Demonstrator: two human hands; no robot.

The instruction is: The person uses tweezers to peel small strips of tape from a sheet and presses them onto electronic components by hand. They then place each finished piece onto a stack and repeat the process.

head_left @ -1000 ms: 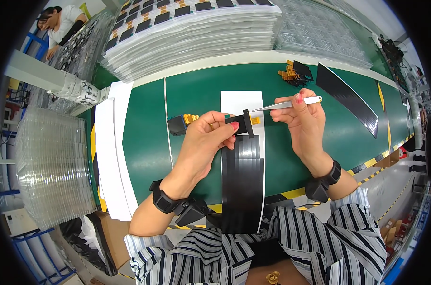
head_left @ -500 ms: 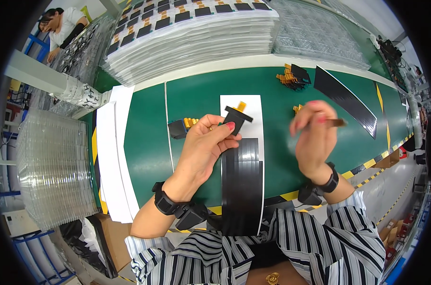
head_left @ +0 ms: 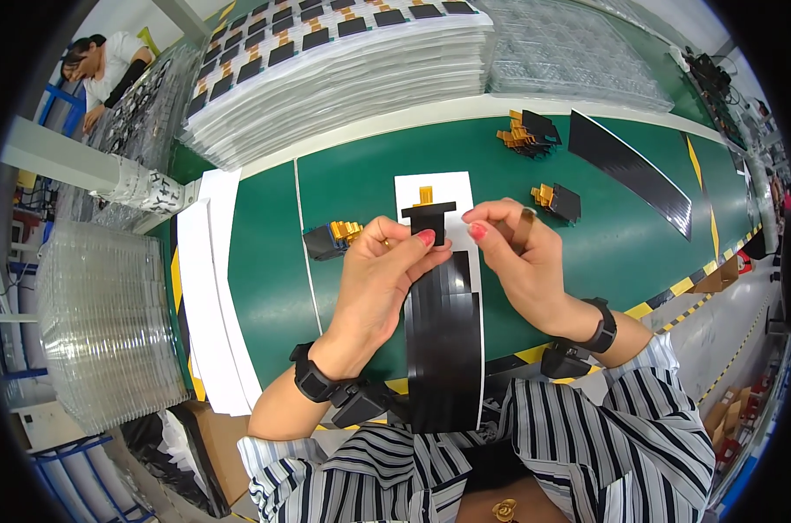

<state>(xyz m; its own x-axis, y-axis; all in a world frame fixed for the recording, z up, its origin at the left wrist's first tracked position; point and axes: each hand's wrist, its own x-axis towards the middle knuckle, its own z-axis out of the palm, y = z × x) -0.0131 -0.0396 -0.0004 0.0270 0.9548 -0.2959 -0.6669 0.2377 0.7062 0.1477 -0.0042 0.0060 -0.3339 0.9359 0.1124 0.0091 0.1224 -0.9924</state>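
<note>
My left hand (head_left: 374,279) pinches a small black display panel (head_left: 428,228) between thumb and fingers. An orange flex cable (head_left: 426,195) points away from its far end, and a black adhesive strip (head_left: 435,209) lies crosswise there. Close to the panel's right side is my right hand (head_left: 526,261), thumb and forefinger nearly together. A thin brown piece (head_left: 524,227) is tucked among its fingers; its kind is unclear. Beneath the hands lies a white backing sheet (head_left: 435,185) carrying long black strips (head_left: 443,349).
Black panels with orange cables lie in piles at left (head_left: 326,240), right (head_left: 557,200) and far right (head_left: 531,133). Another black strip sheet (head_left: 631,170) rests at right. White sheets (head_left: 217,305), stacked trays (head_left: 352,74) and clear trays (head_left: 103,314) surround the green table (head_left: 273,288). A co-worker (head_left: 112,70) sits far left.
My right hand has moved left, up to the panel. My left hand has turned the panel straighter, its cable pointing directly away. The view has shifted slightly.
</note>
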